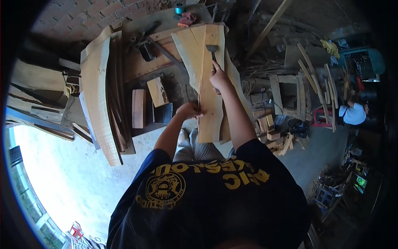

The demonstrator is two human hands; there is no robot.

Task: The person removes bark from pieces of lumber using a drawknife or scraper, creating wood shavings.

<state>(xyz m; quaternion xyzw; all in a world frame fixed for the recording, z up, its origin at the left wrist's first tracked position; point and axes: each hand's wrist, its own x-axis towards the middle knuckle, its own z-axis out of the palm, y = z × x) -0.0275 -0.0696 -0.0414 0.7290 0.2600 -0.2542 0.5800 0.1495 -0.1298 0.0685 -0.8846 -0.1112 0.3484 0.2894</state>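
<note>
A long wooden slab [212, 108] with a wavy edge lies in front of me, pointing away from my body, with a crack line along its length. My right hand [219, 78] is closed around the handle of a scraper [212, 48], its wide dark blade pointing away from me over the slab. Whether the blade touches the wood is hard to tell. At the slab's left edge, my left hand [189, 111] is closed with the fingertips on the wood. Another pale board [188, 50] lies beside the slab at its upper left.
Left of me, a curved plank [97, 83] rests on stacked boards. Wood blocks [139, 108] sit between that stack and the slab. Offcuts [271, 126] lie piled at the right. Farther right is a person in a white shirt [352, 113]. A brick wall [78, 16] stands behind.
</note>
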